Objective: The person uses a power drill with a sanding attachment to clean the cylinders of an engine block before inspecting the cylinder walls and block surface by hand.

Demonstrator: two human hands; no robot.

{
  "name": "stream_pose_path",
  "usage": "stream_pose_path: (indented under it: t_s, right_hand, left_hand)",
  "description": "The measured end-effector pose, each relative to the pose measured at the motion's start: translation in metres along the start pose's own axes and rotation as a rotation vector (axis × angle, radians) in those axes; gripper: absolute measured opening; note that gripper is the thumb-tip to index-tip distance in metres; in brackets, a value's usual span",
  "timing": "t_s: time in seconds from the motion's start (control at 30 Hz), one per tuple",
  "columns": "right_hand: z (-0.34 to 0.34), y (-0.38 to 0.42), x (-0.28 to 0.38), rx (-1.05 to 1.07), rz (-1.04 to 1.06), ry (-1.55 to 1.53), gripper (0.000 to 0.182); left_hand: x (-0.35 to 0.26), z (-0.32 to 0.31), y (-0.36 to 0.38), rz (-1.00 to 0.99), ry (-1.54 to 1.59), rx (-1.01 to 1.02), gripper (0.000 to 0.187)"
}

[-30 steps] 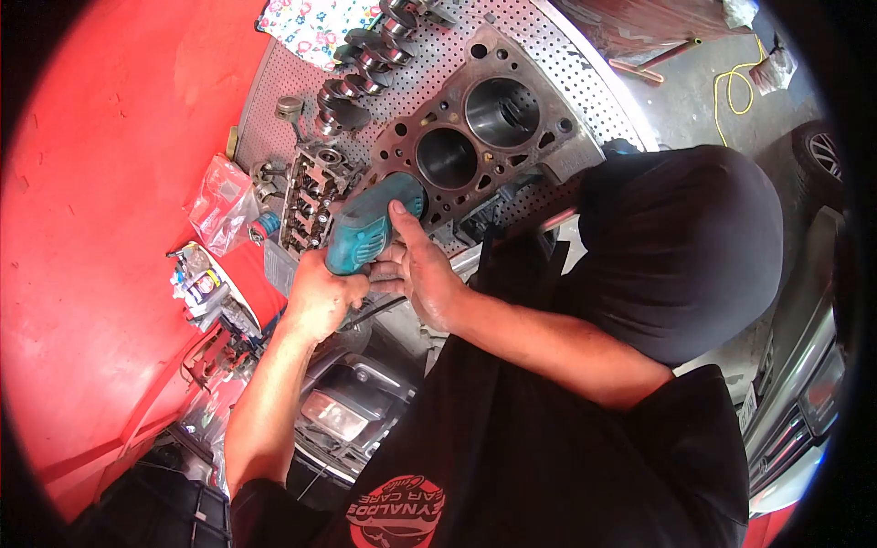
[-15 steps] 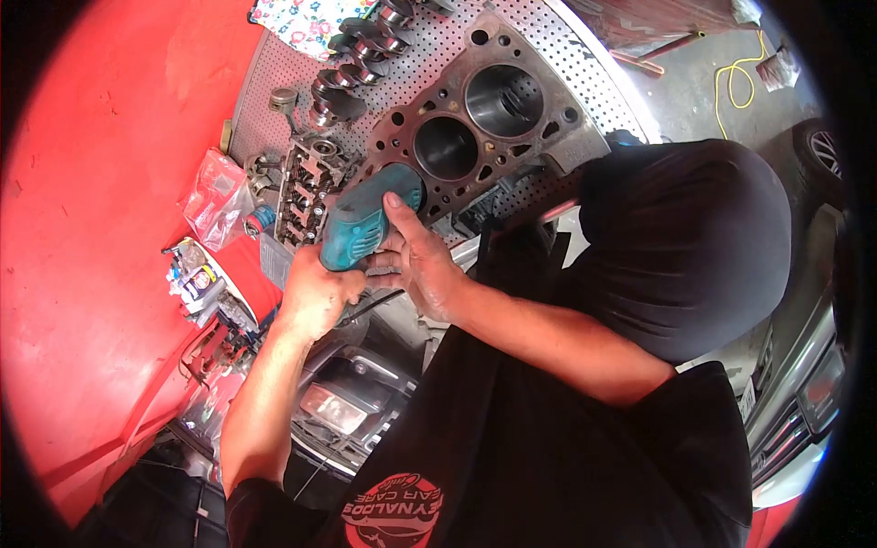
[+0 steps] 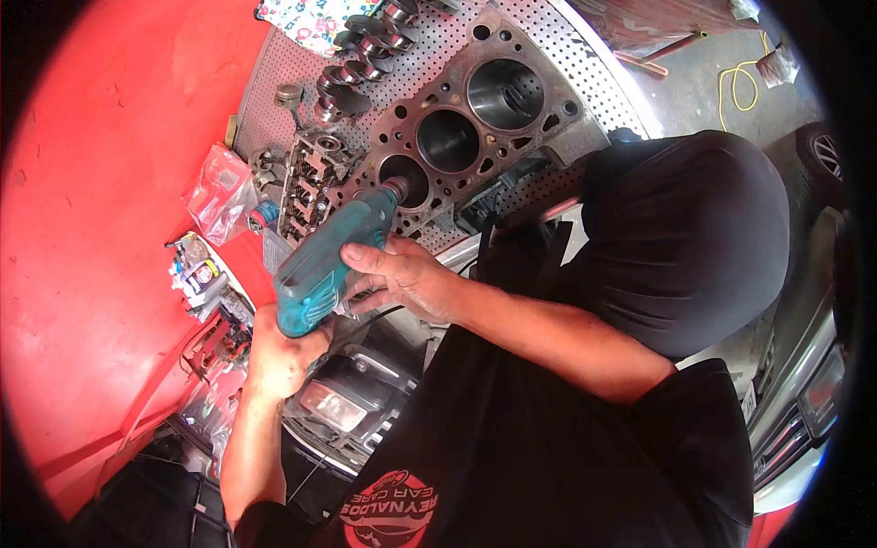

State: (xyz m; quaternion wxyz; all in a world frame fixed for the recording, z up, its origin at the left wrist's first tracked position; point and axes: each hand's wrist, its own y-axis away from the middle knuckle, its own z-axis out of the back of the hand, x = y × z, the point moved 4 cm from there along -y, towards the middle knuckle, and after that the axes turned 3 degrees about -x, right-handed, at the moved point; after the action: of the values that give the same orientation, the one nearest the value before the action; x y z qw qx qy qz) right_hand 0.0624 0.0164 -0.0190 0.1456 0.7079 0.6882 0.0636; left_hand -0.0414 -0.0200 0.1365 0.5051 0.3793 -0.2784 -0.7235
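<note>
A teal power drill [image 3: 333, 242] lies slantwise in both of my hands. My left hand [image 3: 281, 354] is wrapped round its handle at the rear. Under the front of the drill is my right hand [image 3: 397, 279], palm up, thumb pressed on the casing and fingers below it. The dark chuck end reaches the nearest cylinder bore [image 3: 417, 190] of a metal engine block [image 3: 568, 144]. Whatever is fitted in the chuck is hidden at the bore. Two more open bores line up beyond it in the block.
A perforated metal table [image 3: 265, 91] carries the block, a crankshaft [image 3: 343, 96], a cylinder head [image 3: 306, 187] and a piston with its rod [image 3: 289, 99]. Flowered cloth [image 3: 311, 23] lies at the far end. A clear plastic bag [image 3: 219, 196] is beside the red surface. Yellow cord [image 3: 738, 87] runs over the floor.
The drill's rear has swung down and to the left, so its body shows longer now. My left hand moved with it; the right hand shifted slightly left.
</note>
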Motion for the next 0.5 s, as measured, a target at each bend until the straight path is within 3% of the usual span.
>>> stream_pose_path:
  t_s: [0.5]
  right_hand:
    - [-0.022, 0.009, 0.0, 0.113, -0.056, 0.14, 0.077]
  left_hand:
    - [-0.006, 0.007, 0.036, 0.023, 0.02, -0.115, 0.016]
